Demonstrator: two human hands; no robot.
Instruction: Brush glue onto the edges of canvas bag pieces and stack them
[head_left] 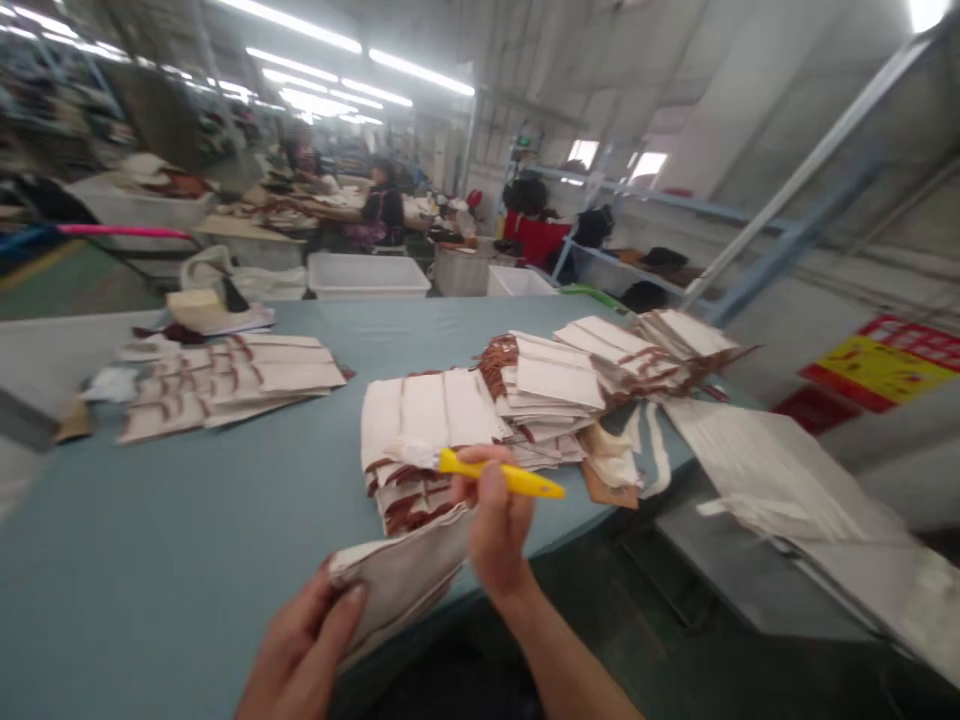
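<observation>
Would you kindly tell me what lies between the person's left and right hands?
In the head view, a greyish piece gripped by the left hand extends toward the right hand.

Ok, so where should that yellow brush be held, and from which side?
Probably the middle of its yellow handle, coming from the near right: it is slim and its free end points right, while the white bristles face left, toward the stacked pale pieces. The right grip holds it about there.
</observation>
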